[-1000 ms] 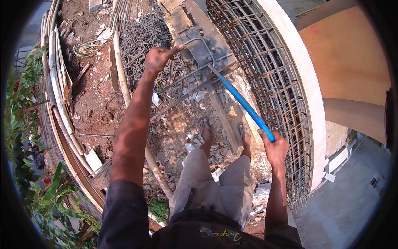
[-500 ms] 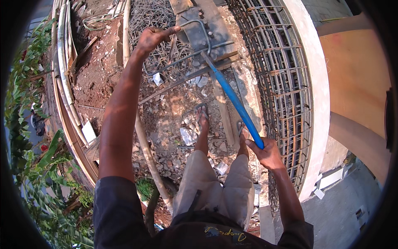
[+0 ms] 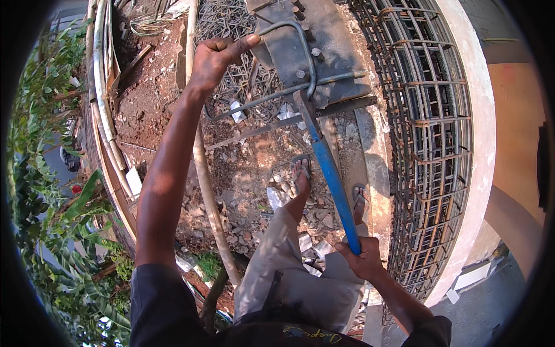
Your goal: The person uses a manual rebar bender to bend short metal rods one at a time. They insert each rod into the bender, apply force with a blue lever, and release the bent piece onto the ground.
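Note:
My left hand (image 3: pixel 215 56) grips the end of a thin steel rod (image 3: pixel 289 28) that is bent into a hooked loop over a grey metal bending plate (image 3: pixel 332 40) with several bolts. My right hand (image 3: pixel 361 260) is closed on the lower end of a long blue pipe lever (image 3: pixel 329 170). The lever's upper end meets the rod at the plate's near edge (image 3: pixel 303 101). My feet in sandals (image 3: pixel 300 170) stand on rubble just below the plate.
A cage of tied steel bars (image 3: pixel 428 133) lies along the right, beside a curved pale concrete edge (image 3: pixel 483 144). A pile of bent steel stirrups (image 3: pixel 222 23) sits behind the plate. Wooden poles (image 3: pixel 205 173), red soil and green plants (image 3: pixel 63 243) fill the left.
My head has come closer over the plate. The blue lever has swung to a steeper angle toward me, and the rod is bent further round, with my left hand holding its end.

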Demonstrator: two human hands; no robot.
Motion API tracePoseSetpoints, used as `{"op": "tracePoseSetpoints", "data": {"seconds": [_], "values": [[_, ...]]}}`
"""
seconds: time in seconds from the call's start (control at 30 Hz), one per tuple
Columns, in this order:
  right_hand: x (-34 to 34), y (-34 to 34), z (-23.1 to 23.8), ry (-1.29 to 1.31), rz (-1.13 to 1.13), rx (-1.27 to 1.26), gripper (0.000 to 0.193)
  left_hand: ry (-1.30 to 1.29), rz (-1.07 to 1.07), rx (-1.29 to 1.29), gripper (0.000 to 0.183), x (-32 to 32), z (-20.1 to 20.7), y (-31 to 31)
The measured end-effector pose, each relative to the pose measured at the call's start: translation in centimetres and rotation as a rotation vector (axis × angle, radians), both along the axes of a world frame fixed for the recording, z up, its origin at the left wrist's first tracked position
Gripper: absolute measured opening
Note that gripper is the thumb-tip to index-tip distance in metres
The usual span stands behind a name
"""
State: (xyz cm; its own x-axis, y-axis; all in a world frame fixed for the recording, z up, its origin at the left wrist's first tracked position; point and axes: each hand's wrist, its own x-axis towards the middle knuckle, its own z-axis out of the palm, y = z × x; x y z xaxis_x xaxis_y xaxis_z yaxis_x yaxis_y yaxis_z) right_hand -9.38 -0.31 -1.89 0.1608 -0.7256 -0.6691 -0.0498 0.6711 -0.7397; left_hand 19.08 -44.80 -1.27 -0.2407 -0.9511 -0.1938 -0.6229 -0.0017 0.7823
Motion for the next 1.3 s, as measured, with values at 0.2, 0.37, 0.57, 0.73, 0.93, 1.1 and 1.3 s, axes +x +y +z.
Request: {"op": "tracePoseSetpoints", "data": {"seconds": [0.2,0.37,0.57,0.73,0.93,1.1,1.3], "values": [[12.3,-1.1,-5.9,-0.189,-0.266,-0.239,0.051,-0.039,-0.017,-0.006,0.058,-0.6,0.4,0.2],[28.9,-6.2,-7.4,-0.237,-0.727,-0.292,0.053,-0.025,-0.003,0.048,0.057,-0.4,0.6,0.3],[28.0,-6.4,-7.2,-0.19,-0.668,-0.195,0.026,-0.036,-0.045,0.139,0.058,-0.6,1.5,-0.3],[19.2,1.5,-1.5,0.276,-0.543,-0.257,0.041,-0.066,-0.1,0.192,0.056,0.2,4.5,0.1],[8.6,10.4,2.5,0.649,-0.472,-0.215,0.045,-0.008,-0.167,0.082,0.049,2.1,13.5,7.0],[10.4,11.7,2.9,0.535,-0.747,0.073,0.04,-0.073,-0.659,-0.679,0.051,0.8,21.0,3.8],[16.6,7.4,3.6,0.3,-1.011,0.297,0.032,-0.085,-0.947,-0.958,0.053,-1.7,20.8,-1.4]]}}
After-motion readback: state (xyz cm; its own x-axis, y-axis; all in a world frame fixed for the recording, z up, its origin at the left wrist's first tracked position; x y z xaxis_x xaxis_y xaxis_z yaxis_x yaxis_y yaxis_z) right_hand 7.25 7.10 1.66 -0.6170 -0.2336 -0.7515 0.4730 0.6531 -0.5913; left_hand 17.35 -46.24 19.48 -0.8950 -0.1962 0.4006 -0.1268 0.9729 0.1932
